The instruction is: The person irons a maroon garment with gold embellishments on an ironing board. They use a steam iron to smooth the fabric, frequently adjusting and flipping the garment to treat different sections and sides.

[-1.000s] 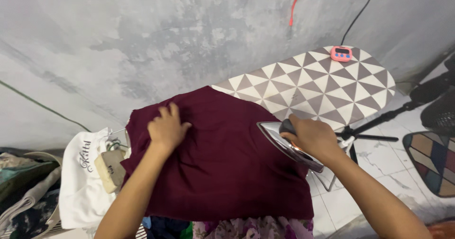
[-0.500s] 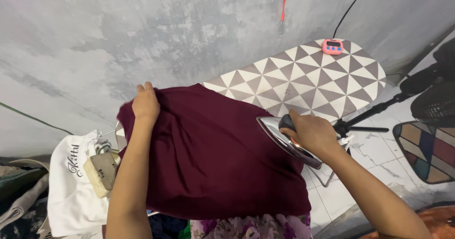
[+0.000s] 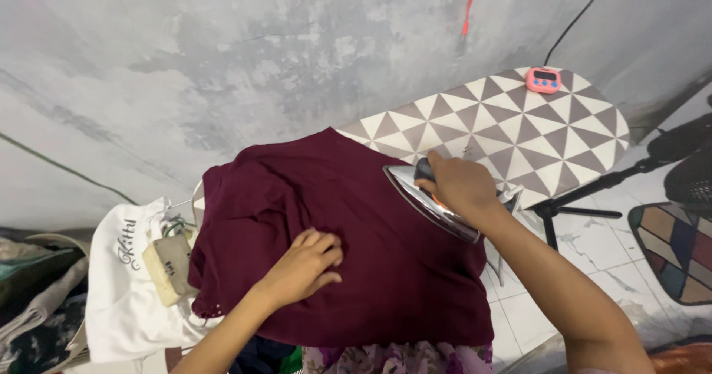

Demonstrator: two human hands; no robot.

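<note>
A maroon garment [image 3: 348,218] lies spread over the near end of an ironing board [image 3: 519,129] with a grey and white triangle cover. My right hand [image 3: 458,186] grips the dark handle of a metal iron [image 3: 423,199], which sits tilted at the garment's right edge. My left hand [image 3: 304,266] rests on the cloth near its front left, fingers curled and pressing into the fabric.
A small pink timer [image 3: 543,80] sits at the board's far end by the grey wall. A white garment [image 3: 126,285] and a beige power strip [image 3: 169,266] lie to the left, beside piled clothes [image 3: 33,300]. A black stand [image 3: 593,188] and a patterned mat [image 3: 678,251] occupy the tiled floor at right.
My left hand came down from the garment's far left corner to its front left part. The iron and my right hand shifted slightly up and left onto the cloth.
</note>
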